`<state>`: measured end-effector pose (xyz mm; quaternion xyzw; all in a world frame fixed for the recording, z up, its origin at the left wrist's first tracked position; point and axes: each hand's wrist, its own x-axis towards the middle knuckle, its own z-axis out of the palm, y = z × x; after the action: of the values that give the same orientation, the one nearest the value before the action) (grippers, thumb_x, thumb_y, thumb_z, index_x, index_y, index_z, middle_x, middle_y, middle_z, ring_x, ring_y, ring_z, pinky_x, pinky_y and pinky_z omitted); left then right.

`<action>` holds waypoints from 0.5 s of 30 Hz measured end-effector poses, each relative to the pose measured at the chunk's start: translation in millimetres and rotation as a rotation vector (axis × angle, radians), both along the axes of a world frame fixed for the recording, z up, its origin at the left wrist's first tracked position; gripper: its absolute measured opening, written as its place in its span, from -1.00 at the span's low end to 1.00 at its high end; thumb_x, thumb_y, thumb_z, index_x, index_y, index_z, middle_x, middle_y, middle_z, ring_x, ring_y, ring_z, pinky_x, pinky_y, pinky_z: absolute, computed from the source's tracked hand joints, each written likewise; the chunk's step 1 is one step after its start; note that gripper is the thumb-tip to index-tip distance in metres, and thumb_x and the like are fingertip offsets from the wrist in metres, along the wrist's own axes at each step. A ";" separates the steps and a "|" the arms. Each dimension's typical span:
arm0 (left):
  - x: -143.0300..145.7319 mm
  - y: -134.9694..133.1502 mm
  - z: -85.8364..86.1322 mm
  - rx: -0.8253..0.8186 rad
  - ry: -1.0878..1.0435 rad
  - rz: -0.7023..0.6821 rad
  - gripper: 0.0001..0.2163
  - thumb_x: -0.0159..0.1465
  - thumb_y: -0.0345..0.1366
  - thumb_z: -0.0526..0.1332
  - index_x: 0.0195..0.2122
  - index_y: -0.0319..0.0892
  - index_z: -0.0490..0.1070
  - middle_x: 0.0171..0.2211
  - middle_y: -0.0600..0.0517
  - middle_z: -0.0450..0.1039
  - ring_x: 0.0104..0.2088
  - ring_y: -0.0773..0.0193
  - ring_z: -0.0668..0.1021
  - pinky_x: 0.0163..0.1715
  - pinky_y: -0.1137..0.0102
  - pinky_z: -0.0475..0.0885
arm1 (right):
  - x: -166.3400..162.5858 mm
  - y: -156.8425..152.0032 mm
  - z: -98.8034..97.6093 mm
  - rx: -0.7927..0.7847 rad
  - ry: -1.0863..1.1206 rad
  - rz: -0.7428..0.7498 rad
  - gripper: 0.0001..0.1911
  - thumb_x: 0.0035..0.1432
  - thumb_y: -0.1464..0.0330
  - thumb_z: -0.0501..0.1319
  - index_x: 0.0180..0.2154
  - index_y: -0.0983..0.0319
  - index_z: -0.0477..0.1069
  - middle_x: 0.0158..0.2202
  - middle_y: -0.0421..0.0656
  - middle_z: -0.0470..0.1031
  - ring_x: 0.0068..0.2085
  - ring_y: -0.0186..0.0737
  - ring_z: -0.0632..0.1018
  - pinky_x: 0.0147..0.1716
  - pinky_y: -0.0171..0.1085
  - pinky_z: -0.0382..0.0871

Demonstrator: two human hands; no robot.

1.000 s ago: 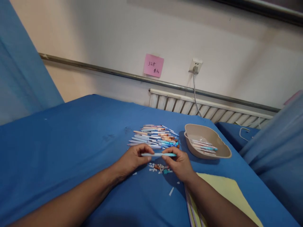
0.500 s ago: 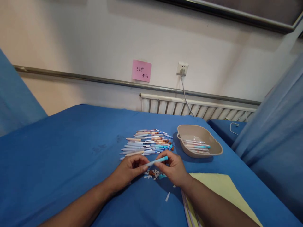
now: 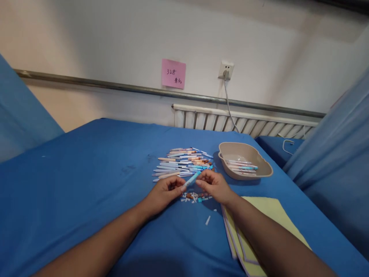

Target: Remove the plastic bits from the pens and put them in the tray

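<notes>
My left hand (image 3: 170, 189) pinches a light-blue pen (image 3: 191, 179) between thumb and fingers, its brighter blue end pointing up and right. Close to that end, the curled fingertips of my right hand (image 3: 215, 186) hide whatever may be between them. Beyond both hands lies a spread of pens and pen parts (image 3: 175, 165) in pale blue, peach, white and brown. Small loose pieces (image 3: 192, 197), white, brown and turquoise, are heaped on the blue cloth just below the hands. A single white cone-shaped piece (image 3: 208, 220) rests nearer to me.
A beige plastic basin (image 3: 263, 173) with several pens in it stands at the right. Folded yellow cloth (image 3: 271, 215) lies under my right forearm. Behind the blue-covered bed (image 3: 86, 173) are a radiator (image 3: 207, 119), a wall rail and a plugged-in cable. Blue curtains hang on both sides.
The pen has tilted more steeply upward, and my right hand's fingers have shifted from around it to beside its end. The camera view has dipped slightly.
</notes>
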<state>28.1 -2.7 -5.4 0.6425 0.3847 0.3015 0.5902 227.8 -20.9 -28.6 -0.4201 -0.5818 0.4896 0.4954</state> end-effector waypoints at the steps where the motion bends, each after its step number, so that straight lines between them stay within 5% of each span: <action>1: -0.5 1.1 -0.6 -0.011 0.003 0.013 -0.75 0.05 -0.13 0.32 -0.40 -0.23 0.45 -0.55 0.14 0.34 -0.54 0.42 0.33 -0.53 0.52 0.18 | 2.8 1.1 0.2 0.019 -0.013 -0.013 -0.72 -0.02 0.18 0.31 -0.43 0.24 0.36 -0.58 -0.30 0.31 -0.56 -0.41 0.31 -0.57 -0.40 0.20; 6: -0.7 -0.1 -0.2 -0.041 0.006 -0.031 -0.72 0.05 -0.10 0.31 -0.39 -0.25 0.45 -0.58 0.13 0.33 -0.58 0.44 0.29 -0.57 0.52 0.13 | 3.3 -4.4 3.8 0.164 -0.119 -0.009 -0.66 0.02 0.26 0.29 -0.13 0.19 0.38 -0.30 -0.17 0.46 -0.41 -0.33 0.45 -0.44 -0.33 0.35; 10: 0.4 -3.8 1.3 -0.006 0.037 -0.105 -0.73 0.09 -0.11 0.28 -0.39 -0.25 0.47 -0.53 0.08 0.42 -0.52 0.41 0.35 -0.51 0.51 0.20 | -2.5 -14.4 10.9 0.434 -0.384 0.032 -0.85 0.09 0.39 0.24 -0.23 0.18 0.45 -0.25 -0.13 0.47 -0.23 -0.23 0.49 -0.25 -0.27 0.37; 15: 0.5 -5.5 -1.9 0.059 0.064 -0.080 -0.75 0.10 -0.15 0.29 -0.29 -0.22 0.44 -0.49 0.09 0.44 -0.46 0.35 0.42 -0.43 0.48 0.30 | -2.3 -18.6 14.4 0.521 -0.573 0.114 -0.86 0.16 0.42 0.16 -0.22 0.18 0.44 -0.29 -0.12 0.49 -0.24 -0.22 0.49 -0.24 -0.26 0.36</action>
<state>28.6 -8.2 -7.3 0.6838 0.3683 0.2684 0.5698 225.5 -39.4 -14.2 -0.3669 -0.8236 0.2151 0.3751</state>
